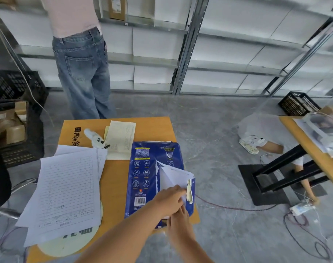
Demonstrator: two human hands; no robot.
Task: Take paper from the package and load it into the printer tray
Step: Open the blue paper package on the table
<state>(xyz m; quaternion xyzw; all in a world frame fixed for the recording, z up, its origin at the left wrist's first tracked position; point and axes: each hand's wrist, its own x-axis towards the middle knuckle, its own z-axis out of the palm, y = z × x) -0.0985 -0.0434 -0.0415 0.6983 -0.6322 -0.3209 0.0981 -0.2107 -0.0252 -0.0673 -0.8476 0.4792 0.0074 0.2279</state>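
Both hands (pixel 176 207) in torn package (pixel 152 179), paper (pixel 171 175) exposed

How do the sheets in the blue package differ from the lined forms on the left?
The white sheets in the blue paper package look blank; the lined printed forms carry ruled rows. The package sheets sit inside the torn wrapper, lifted by both hands; the forms lie loose and fanned. Both rest on the orange table.

Single head-worn wide-angle view, looking forward and steeply down from close above the orange rectangular wooden table (pixel 116 179); grey floor (pixel 218 130) and metal shelving (pixel 186 44) lie beyond.
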